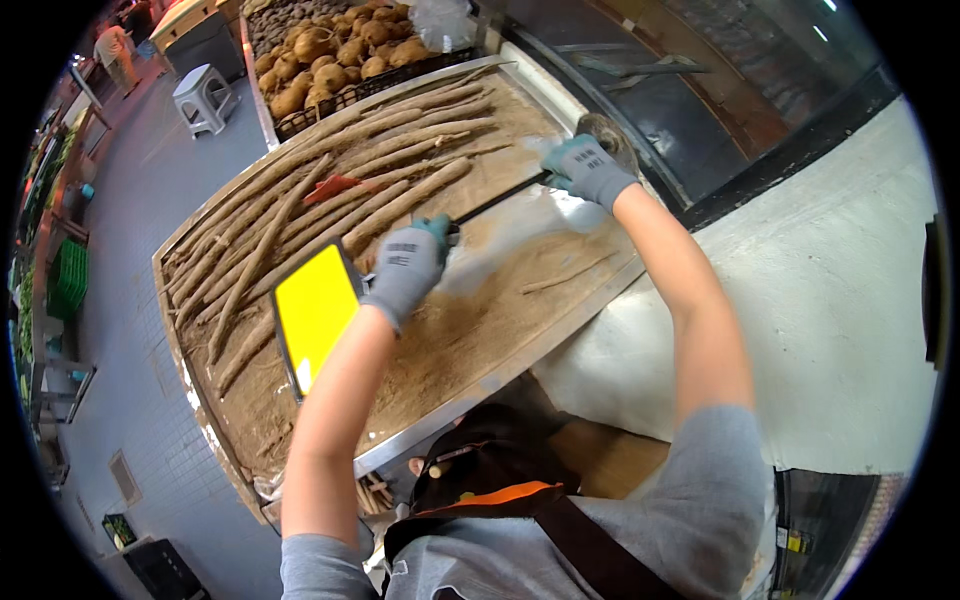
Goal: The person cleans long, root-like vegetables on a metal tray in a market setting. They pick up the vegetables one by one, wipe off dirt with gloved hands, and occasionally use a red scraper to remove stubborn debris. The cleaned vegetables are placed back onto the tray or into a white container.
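Note:
My left hand [411, 262], in a grey and teal work glove, is closed around one end of a thin black rod [501, 199]. At the rod's other end, by the right edge of the display tray [499, 375], my gloved right hand [585, 169] grips it. Just left of my left hand, a yellow sign board [319, 307] in a black frame stands tilted; whether it joins the rod is hidden. Long Chinese yams [405, 154] lie in rows beyond my hands, with a red scrap [330, 189] on them. Soil dust covers the tray, and a thin root piece [566, 275] lies on it.
A black crate of round tan tubers [352, 51] adjoins the far side, smaller potatoes behind it. A roundish brown object [609, 136] sits behind my right hand. A white wall ledge [810, 300] borders the right. Leftward are a plastic stool [204, 99] and green crates [69, 279].

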The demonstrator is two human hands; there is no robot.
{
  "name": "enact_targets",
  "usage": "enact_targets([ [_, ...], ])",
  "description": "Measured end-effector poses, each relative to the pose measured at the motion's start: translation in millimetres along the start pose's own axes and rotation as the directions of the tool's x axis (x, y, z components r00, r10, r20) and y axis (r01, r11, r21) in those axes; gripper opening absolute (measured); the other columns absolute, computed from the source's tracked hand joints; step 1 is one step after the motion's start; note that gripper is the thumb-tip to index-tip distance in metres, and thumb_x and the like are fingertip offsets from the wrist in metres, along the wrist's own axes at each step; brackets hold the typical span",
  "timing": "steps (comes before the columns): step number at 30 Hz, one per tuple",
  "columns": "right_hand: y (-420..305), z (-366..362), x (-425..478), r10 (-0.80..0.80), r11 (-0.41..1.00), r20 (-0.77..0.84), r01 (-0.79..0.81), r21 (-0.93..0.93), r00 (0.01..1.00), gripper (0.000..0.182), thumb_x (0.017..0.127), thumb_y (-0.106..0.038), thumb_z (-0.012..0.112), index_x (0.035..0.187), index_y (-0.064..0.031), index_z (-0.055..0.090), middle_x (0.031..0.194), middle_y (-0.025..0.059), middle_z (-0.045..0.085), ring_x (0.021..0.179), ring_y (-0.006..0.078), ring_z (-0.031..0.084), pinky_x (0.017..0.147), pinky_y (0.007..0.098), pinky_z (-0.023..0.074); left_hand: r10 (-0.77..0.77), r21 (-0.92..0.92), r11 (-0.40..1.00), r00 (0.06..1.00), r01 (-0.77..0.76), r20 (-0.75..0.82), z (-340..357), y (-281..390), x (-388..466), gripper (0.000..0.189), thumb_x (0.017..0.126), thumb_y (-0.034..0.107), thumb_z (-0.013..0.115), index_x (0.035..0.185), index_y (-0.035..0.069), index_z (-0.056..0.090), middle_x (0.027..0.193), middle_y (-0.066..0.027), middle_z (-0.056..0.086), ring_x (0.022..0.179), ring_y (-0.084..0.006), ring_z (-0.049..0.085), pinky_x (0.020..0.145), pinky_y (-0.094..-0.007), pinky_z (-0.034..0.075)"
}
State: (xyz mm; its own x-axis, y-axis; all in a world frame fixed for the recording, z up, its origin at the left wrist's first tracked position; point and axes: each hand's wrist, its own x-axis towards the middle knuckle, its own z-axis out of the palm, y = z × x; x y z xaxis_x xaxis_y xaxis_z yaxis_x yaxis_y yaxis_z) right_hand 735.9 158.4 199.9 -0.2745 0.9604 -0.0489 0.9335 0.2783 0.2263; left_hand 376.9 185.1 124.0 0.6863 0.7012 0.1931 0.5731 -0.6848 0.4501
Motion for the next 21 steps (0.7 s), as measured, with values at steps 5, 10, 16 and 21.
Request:
enact_targets([
  [5,29,45,-51,0.385,0.916,0.319,-0.400,-0.019,0.866,0.027,0.095,-0.039,0.076,0.113,-0.0192,0.079,0.115,0.0138,0.078,0.106,0.0374,0.074,0.093,0.0495,0.0583,0.028,-0.156,0.988,0.982,0.001,0.185,69,48,37,0.022,0.108,0.025,0.058,0.122,0.012,0.068,0.114,-0.0257,0.074,0.102,-0.0461,0.072,0.087,-0.0523,0.056],
  [10,19,72,-68,0.449,0.875,0.231,-0.477,0.084,0.863,0.028,0.091,-0.043,0.077,0.109,-0.0207,0.081,0.108,0.0151,0.079,0.100,0.0386,0.074,0.090,0.0486,0.0583,0.081,-0.240,0.971,0.946,-0.003,0.313,59,55,30,0.023,0.111,0.024,0.057,0.121,0.008,0.067,0.116,-0.0233,0.076,0.105,-0.0449,0.072,0.088,-0.0512,0.057],
  [16,-19,69,-75,0.431,0.864,0.244,-0.475,0.164,0.869,0.033,0.091,-0.047,0.074,0.108,-0.0192,0.082,0.106,0.0184,0.078,0.098,0.0407,0.074,0.091,0.0479,0.0580,0.096,-0.253,0.967,0.908,0.012,0.408,22,49,-6,0.021,0.107,0.018,0.056,0.121,0.006,0.067,0.116,-0.0234,0.076,0.106,-0.0435,0.073,0.089,-0.0498,0.056],
  [21,-79,50,-75,0.408,0.860,0.289,-0.471,0.198,0.866,0.035,0.090,-0.047,0.075,0.107,-0.0176,0.081,0.108,0.0186,0.078,0.099,0.0419,0.073,0.090,0.0481,0.0580,0.071,-0.256,0.965,0.896,0.049,0.439,-7,32,-68,0.024,0.106,0.018,0.055,0.124,0.008,0.068,0.118,-0.0235,0.076,0.109,-0.0437,0.072,0.092,-0.0498,0.056],
])
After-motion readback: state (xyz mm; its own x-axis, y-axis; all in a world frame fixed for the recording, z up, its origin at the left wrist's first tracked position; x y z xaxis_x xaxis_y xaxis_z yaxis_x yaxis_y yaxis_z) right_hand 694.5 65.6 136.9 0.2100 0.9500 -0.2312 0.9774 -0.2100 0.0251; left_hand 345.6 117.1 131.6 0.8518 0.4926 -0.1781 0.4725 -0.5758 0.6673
